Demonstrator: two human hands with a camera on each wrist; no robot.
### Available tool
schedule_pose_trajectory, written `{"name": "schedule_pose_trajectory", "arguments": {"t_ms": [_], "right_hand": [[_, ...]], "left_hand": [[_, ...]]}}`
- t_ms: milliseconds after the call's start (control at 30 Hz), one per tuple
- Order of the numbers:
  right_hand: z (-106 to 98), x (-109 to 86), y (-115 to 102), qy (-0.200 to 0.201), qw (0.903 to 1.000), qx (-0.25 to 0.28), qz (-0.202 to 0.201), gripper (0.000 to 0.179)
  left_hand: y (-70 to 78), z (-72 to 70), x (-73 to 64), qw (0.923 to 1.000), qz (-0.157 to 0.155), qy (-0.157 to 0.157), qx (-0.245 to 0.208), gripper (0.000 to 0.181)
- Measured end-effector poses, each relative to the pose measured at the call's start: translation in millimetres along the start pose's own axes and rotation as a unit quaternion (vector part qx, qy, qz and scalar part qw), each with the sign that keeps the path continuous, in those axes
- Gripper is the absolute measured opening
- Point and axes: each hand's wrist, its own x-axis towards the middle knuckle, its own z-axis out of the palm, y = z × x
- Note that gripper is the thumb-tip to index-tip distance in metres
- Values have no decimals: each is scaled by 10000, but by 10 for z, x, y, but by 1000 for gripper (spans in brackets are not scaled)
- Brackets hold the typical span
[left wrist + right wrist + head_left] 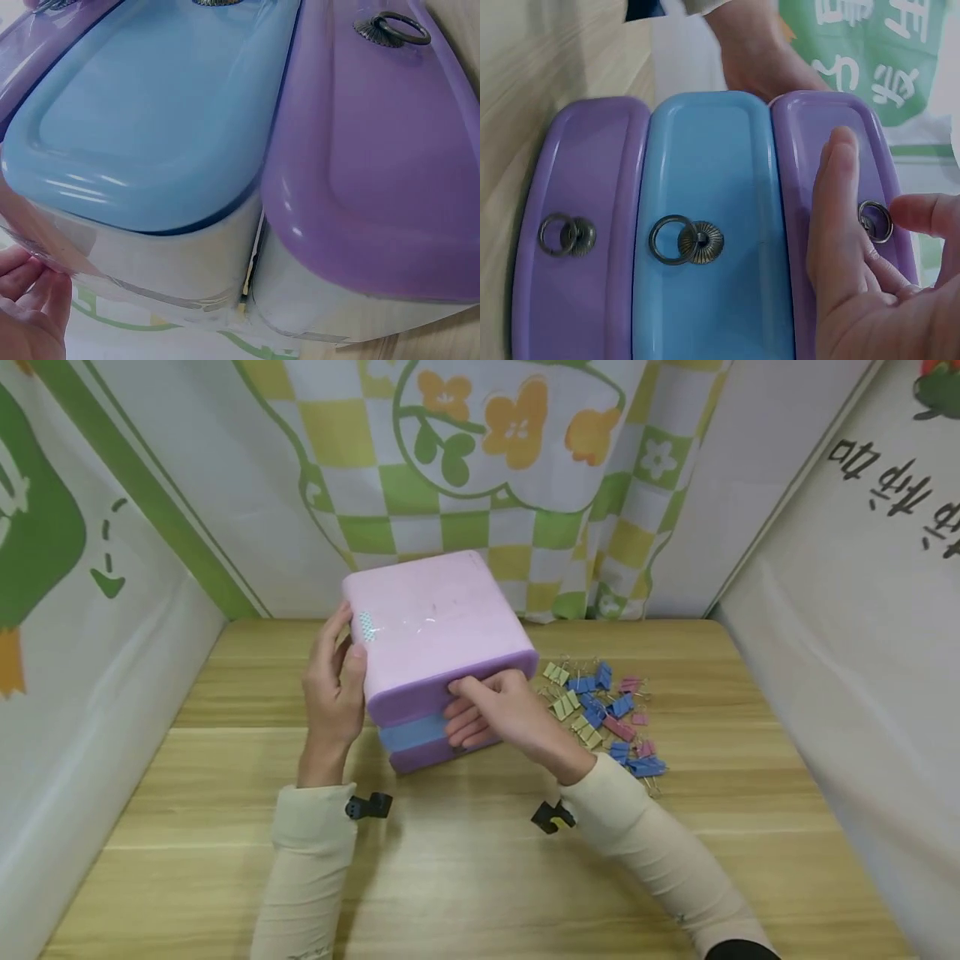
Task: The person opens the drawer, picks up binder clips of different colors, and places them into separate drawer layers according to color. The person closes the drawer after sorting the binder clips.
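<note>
Cream sleeves (307, 860) are framing a three-drawer cabinet

Both sleeves are reaching in over the near half of the desk (457, 877), a black wrist mount (375, 807) showing at the left cuff and another at the right. The drawer cabinet (442, 618) is standing left of centre toward the desk's back edge, its pale pink top facing up and its front turned to the person. The left hand (333, 693) is resting against the cabinet's left side, fingers and thumb loosely spread, gripping nothing. The right hand (495, 710) is pinching the ring pull (867, 224) of the top purple drawer (799, 150) between thumb and forefinger, its other fingers extending loosely. Below, the rings of the blue drawer (705, 315) and the bottom purple drawer (585, 172) are hanging down. Yellow-green, blue and pink binder clips (592, 717) are lying scattered beside the cabinet, toward the desk's back right corner. Beyond the back edge, a checked curtain (465, 527) is hanging.
</note>
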Motion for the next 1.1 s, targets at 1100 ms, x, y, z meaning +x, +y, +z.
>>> {"name": "schedule_pose_trajectory", "arguments": {"t_ms": [1100], "right_hand": [[111, 12, 177, -669, 9426, 3245, 421, 58]], "left_hand": [[-6, 9, 1, 9999, -18, 97, 130, 52]]}}
